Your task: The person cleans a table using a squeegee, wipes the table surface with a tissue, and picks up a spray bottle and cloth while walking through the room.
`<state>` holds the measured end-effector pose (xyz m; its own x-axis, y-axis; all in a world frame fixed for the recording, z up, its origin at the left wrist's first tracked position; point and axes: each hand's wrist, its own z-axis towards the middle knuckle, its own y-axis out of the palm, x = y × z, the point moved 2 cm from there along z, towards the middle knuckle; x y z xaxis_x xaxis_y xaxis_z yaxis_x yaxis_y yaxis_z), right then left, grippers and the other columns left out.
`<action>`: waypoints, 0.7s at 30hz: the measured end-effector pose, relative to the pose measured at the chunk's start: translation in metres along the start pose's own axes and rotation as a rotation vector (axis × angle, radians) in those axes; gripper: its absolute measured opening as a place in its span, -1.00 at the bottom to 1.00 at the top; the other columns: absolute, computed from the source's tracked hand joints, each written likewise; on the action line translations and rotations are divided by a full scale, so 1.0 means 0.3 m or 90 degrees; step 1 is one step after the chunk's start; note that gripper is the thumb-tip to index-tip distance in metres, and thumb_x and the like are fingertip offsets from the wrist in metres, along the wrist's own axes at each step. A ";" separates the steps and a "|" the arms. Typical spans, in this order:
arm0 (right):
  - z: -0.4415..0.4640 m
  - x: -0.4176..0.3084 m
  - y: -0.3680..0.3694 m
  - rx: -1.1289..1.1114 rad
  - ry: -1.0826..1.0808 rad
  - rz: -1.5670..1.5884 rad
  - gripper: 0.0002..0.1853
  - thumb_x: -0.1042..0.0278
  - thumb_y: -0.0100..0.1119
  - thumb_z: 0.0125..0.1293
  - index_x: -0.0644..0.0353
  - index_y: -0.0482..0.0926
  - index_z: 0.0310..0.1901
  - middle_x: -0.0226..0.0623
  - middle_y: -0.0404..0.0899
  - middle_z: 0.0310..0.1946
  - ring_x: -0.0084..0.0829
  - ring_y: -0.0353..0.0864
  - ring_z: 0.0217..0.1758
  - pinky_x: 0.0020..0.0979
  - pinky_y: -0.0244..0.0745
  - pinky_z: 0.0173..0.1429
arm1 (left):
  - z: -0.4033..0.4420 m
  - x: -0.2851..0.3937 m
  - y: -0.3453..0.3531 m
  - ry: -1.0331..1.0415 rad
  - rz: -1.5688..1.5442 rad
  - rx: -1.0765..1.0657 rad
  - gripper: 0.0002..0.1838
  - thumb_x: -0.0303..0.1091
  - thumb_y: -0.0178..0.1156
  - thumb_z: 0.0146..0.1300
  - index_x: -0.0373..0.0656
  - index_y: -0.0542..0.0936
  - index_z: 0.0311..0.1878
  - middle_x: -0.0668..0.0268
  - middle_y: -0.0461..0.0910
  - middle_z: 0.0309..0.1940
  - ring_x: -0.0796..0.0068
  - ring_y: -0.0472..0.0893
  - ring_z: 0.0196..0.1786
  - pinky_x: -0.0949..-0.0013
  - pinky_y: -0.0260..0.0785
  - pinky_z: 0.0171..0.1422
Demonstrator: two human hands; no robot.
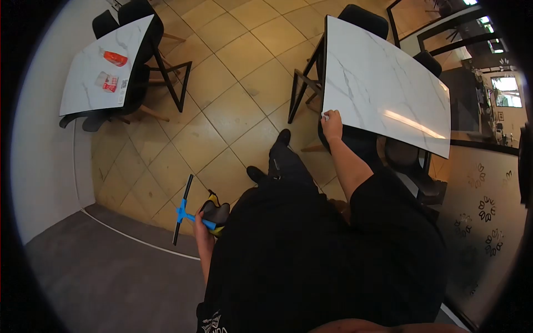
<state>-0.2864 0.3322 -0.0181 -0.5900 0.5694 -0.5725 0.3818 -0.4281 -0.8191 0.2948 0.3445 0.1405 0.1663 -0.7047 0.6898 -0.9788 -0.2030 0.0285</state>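
Note:
My left hand (204,230) is low beside my body, closed around the blue handle of a squeegee (181,214). The squeegee's long black blade points away over the floor. Against the same hand is a grey and yellow item (217,213), perhaps a pouch or cloth; its kind is unclear. My right hand (332,125) is at the near left corner of a white marble-patterned table (383,83). Its fingers are curled together at the edge, and whatever they pinch, if anything, is too small to make out.
Another marble-patterned table (83,83) at the left bears a red packet (115,58) and a clear red-printed cup or packet (109,82). Dark chairs (363,21) stand around both tables. Frosted glass (483,222) lies to the right, and a grey wall (50,139) to the left.

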 end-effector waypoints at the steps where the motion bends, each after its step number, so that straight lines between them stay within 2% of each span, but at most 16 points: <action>1: -0.029 -0.011 0.009 0.006 -0.034 0.001 -0.85 0.48 0.22 0.17 0.22 0.57 -0.20 -0.15 0.46 -0.17 -0.05 0.51 -0.13 -0.19 0.48 0.03 | -0.009 0.005 -0.036 0.016 -0.015 -0.007 -0.59 -0.25 -0.02 0.42 -0.27 0.57 0.19 0.16 0.60 0.08 0.31 0.54 0.11 0.39 0.35 0.20; 3: -0.038 0.024 0.048 0.029 -0.111 0.008 -0.86 0.50 0.20 0.16 0.21 0.55 -0.22 -0.12 0.45 -0.19 -0.03 0.49 -0.14 -0.18 0.46 0.02 | 0.012 -0.022 -0.048 -0.018 0.000 0.049 -0.57 -0.24 0.00 0.40 -0.28 0.57 0.19 0.15 0.60 0.07 0.29 0.55 0.10 0.38 0.36 0.18; 6: -0.049 0.002 0.090 0.027 -0.147 -0.046 -0.85 0.52 0.22 0.12 0.19 0.53 -0.24 -0.15 0.44 -0.23 -0.06 0.48 -0.16 -0.18 0.46 0.00 | 0.121 -0.085 -0.064 0.043 -0.019 0.006 -0.58 -0.25 0.01 0.37 -0.31 0.59 0.14 0.13 0.60 0.06 0.25 0.56 0.07 0.31 0.37 0.15; 7: -0.056 -0.011 0.085 0.036 -0.180 -0.054 -0.83 0.54 0.23 0.10 0.18 0.53 -0.24 -0.17 0.43 -0.24 -0.08 0.47 -0.17 -0.20 0.46 -0.03 | 0.141 -0.092 -0.056 0.034 -0.002 0.037 -0.58 -0.24 0.01 0.37 -0.31 0.59 0.15 0.13 0.59 0.06 0.25 0.55 0.06 0.30 0.37 0.15; 8: -0.061 -0.021 0.074 0.019 -0.188 -0.028 -0.86 0.53 0.20 0.17 0.19 0.52 -0.22 -0.15 0.44 -0.23 -0.05 0.47 -0.15 -0.19 0.45 0.00 | 0.159 -0.099 -0.047 0.020 0.018 0.071 -0.58 -0.24 0.01 0.37 -0.31 0.59 0.15 0.12 0.59 0.06 0.24 0.55 0.06 0.28 0.37 0.14; 10: -0.055 -0.011 0.081 0.003 -0.237 0.001 -0.86 0.53 0.20 0.17 0.19 0.52 -0.23 -0.17 0.44 -0.23 -0.07 0.47 -0.15 -0.20 0.46 -0.01 | 0.186 -0.091 0.002 0.030 0.001 0.061 -0.58 -0.22 0.02 0.37 -0.31 0.59 0.13 0.11 0.58 0.03 0.26 0.55 0.03 0.28 0.36 0.11; 11: -0.044 -0.001 0.086 0.013 -0.279 0.012 -0.81 0.53 0.24 0.07 0.16 0.53 -0.24 -0.19 0.43 -0.26 -0.10 0.47 -0.19 -0.23 0.46 -0.07 | 0.180 -0.069 0.041 0.046 -0.006 0.059 -0.58 -0.22 0.02 0.37 -0.31 0.59 0.13 0.11 0.58 0.03 0.26 0.55 0.03 0.28 0.36 0.11; 15: -0.001 0.040 0.092 -0.041 -0.362 0.035 -0.82 0.46 0.25 0.07 0.14 0.54 -0.24 -0.22 0.44 -0.27 -0.13 0.49 -0.23 -0.22 0.45 -0.12 | 0.183 -0.041 0.173 0.055 -0.006 0.066 -0.59 -0.20 0.04 0.38 -0.34 0.59 0.07 0.11 0.57 -0.02 0.29 0.54 -0.01 0.31 0.34 0.05; 18: 0.043 0.042 0.119 -0.085 -0.402 -0.010 -0.84 0.46 0.26 0.12 0.16 0.57 -0.23 -0.22 0.49 -0.22 -0.14 0.50 -0.17 -0.25 0.45 -0.05 | 0.232 -0.036 0.220 0.047 0.020 0.069 -0.60 -0.19 0.05 0.38 -0.35 0.60 0.03 0.12 0.58 -0.06 0.30 0.53 -0.02 0.33 0.32 0.03; 21: 0.155 0.013 0.110 -0.065 -0.370 -0.023 -0.83 0.46 0.27 0.11 0.15 0.59 -0.23 -0.24 0.51 -0.22 -0.15 0.50 -0.16 -0.25 0.45 -0.04 | 0.244 0.059 0.302 0.078 0.053 0.064 -0.60 -0.20 0.05 0.37 -0.35 0.61 0.03 0.13 0.59 -0.07 0.30 0.53 -0.02 0.34 0.32 0.03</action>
<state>-0.3091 0.2876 -0.0458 -0.8859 0.0929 -0.4544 0.4035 -0.3288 -0.8539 0.2178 0.2639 0.1022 0.0626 -0.6353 0.7697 -0.9705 -0.2187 -0.1015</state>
